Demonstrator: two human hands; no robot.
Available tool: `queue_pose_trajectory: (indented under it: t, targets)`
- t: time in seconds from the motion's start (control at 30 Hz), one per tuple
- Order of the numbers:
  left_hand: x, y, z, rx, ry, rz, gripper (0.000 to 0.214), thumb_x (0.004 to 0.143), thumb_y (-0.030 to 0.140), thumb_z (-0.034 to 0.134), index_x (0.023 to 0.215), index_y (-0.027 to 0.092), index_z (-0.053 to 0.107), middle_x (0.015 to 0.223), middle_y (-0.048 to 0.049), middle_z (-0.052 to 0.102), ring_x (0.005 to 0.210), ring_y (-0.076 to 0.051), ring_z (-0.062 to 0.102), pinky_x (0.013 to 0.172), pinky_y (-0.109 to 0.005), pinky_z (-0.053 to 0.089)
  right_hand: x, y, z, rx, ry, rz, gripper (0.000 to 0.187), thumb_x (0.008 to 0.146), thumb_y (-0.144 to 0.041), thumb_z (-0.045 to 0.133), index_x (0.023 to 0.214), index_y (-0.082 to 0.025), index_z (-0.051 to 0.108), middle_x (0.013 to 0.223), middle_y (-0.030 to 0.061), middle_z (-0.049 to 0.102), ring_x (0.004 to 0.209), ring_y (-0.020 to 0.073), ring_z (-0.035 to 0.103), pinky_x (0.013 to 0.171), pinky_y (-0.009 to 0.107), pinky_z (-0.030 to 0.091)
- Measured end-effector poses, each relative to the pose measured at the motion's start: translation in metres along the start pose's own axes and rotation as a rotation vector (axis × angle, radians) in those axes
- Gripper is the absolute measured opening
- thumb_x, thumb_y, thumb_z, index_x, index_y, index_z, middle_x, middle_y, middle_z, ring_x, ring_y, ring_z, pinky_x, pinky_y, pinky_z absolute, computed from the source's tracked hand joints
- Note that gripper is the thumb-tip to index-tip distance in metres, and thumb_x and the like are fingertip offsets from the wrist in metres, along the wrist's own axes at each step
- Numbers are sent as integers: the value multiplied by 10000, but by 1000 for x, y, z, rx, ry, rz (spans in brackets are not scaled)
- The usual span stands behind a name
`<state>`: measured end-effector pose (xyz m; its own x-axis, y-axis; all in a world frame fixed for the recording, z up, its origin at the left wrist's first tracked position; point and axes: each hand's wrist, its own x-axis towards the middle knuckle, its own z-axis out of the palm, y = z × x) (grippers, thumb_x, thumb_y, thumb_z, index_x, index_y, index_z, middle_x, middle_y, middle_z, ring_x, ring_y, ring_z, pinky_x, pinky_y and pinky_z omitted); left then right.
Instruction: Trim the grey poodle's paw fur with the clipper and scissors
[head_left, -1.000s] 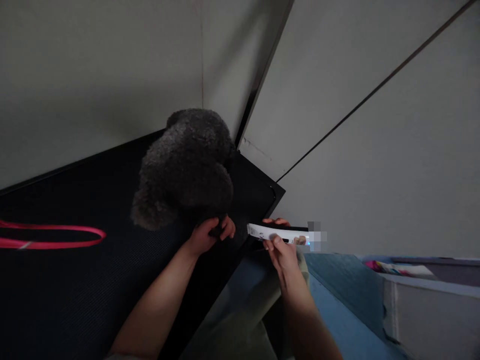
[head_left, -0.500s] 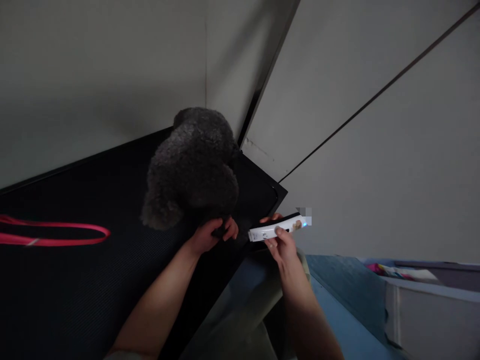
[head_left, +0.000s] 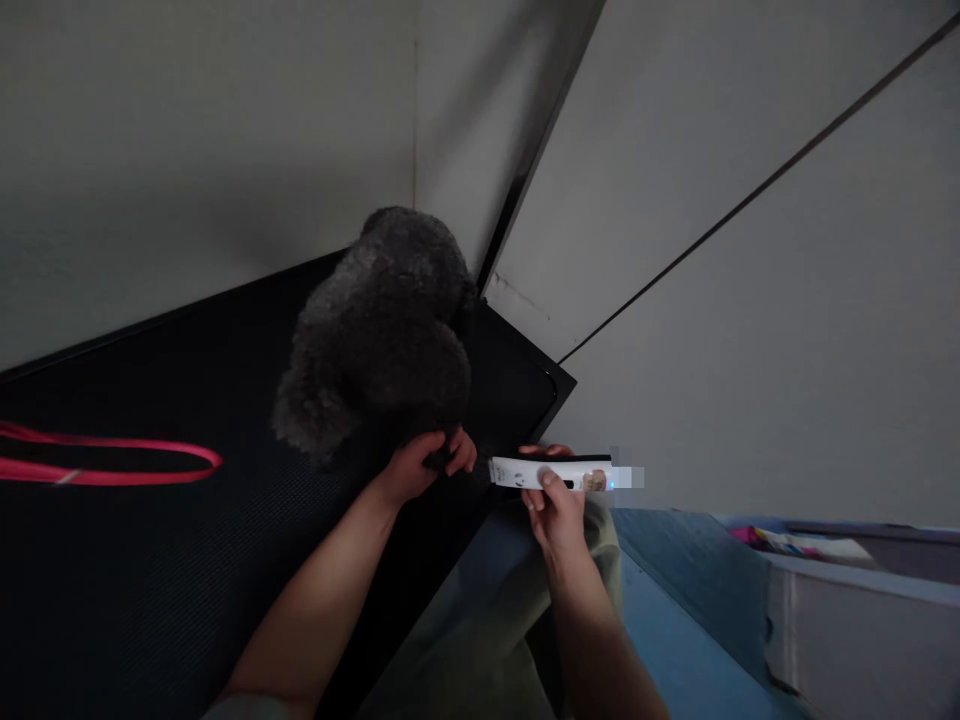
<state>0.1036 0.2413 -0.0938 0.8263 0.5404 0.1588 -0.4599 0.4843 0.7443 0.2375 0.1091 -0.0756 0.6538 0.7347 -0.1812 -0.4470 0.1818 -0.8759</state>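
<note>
white clipper [head_left: 576,470], one: gripped by the right hand [head_left: 559,512], thumb on its face; it lay level near the edge of the black table [head_left: 195,550], blade end toward the left hand [head_left: 411,470]. grey curly-coated dog [head_left: 390,320], one: was on the table; left thumb and fingers curled around its dark paw. red strap [head_left: 30,471], one: formed a loop at far left.

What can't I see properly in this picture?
All in the head view:
Face of the gray furry animal: turned away or lost in dark fur.
Which bit of it the left grip holds: covered by the grip and shadow.
Lettering on the white tool: too small.
Right grip's palm: behind the tool.
Rest of the red loop: past the left edge.
</note>
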Motion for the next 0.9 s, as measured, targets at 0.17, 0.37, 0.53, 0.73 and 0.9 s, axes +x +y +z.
queue_pose_trajectory:
  t: [0.17, 0.37, 0.53, 0.73, 0.9]
  targets:
    - [2, -9, -2, -38, 26, -47, 254, 782, 403, 470, 653, 187, 440, 471, 24, 407, 599, -181, 464, 671, -334, 312, 0, 3, 4, 2, 8, -22, 291, 677, -208, 666, 896, -261, 482, 882, -9, 679, 373, 13, 318, 377, 192, 251]
    - [11, -20, 8, -143, 47, -70, 272, 756, 413, 489, 613, 193, 414, 437, 29, 355, 588, -178, 454, 651, -323, 300, 13, -6, -24, 48, -31, 52, 289, 632, -310, 664, 871, -268, 508, 824, -25, 655, 362, 29, 264, 354, 207, 249]
    - [16, -11, 16, -97, 15, -35, 273, 743, 412, 499, 598, 200, 407, 422, 31, 308, 557, -176, 426, 609, -325, 292, 17, -12, -32, 71, 49, -31, 260, 654, -295, 651, 873, -281, 511, 845, -39, 653, 374, 29, 270, 375, 211, 314]
    - [12, -3, 16, -75, -1, -17, 298, 745, 435, 499, 595, 203, 387, 410, 37, 276, 537, -174, 421, 599, -334, 292, 12, -14, -16, 3, -43, -30, 301, 628, -299, 697, 859, -280, 504, 862, -29, 654, 394, 32, 339, 392, 212, 340]
    - [13, -1, 18, -98, -22, -18, 266, 746, 401, 499, 599, 199, 408, 416, 31, 298, 549, -177, 425, 593, -325, 279, 14, -18, -11, 31, -27, -15, 269, 650, -244, 672, 851, -274, 495, 851, -41, 651, 372, 15, 293, 379, 195, 280]
